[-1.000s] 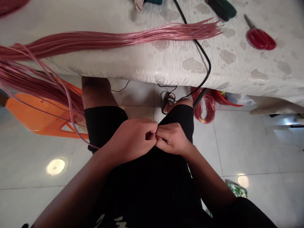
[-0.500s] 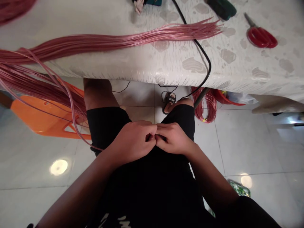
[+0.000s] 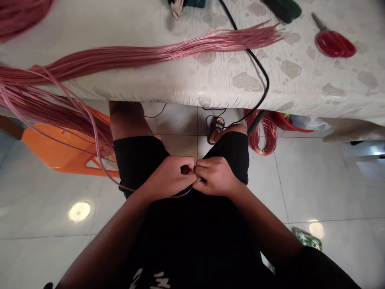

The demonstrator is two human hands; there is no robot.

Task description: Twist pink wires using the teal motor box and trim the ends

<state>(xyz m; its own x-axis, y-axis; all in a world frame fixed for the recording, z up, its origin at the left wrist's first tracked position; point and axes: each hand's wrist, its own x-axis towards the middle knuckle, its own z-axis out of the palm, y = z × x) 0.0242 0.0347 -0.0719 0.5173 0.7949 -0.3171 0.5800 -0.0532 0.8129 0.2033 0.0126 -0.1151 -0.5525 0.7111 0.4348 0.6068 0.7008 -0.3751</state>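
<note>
Pinching together low in the middle of the frame, the left hand (image 3: 170,176) and the right hand (image 3: 216,176) met knuckle to knuckle over the lap, their fingers (image 3: 188,162) curled tight on the end of a single pink strand (image 3: 177,196). What lay between the fingertips was mostly hidden; only a small reddish bit showed at the meeting point. From under the left hand the strand swept out to the left, rose past the orange stool (image 3: 54,148) and joined the bundle of pink strands (image 3: 156,54) lying across the table (image 3: 300,92) in the upper part of the frame.

By its look the strand was light, thin and springy, with a glossy coat that would likely slip under a loose grip. A close fingertip pinch right by the end seemed the best hold, since a sharp bend might kink it.

Red scissors (image 3: 335,42) lay at the upper right, a dark green object (image 3: 284,9) at the top edge, and a black cable (image 3: 264,80) ran over the table's edge. Below it sat a coil of red wire (image 3: 266,134) and a sandal (image 3: 217,126) whose strap carried lettering too small to read. White print on the black clothing at the bottom edge was cut off and unreadable.
</note>
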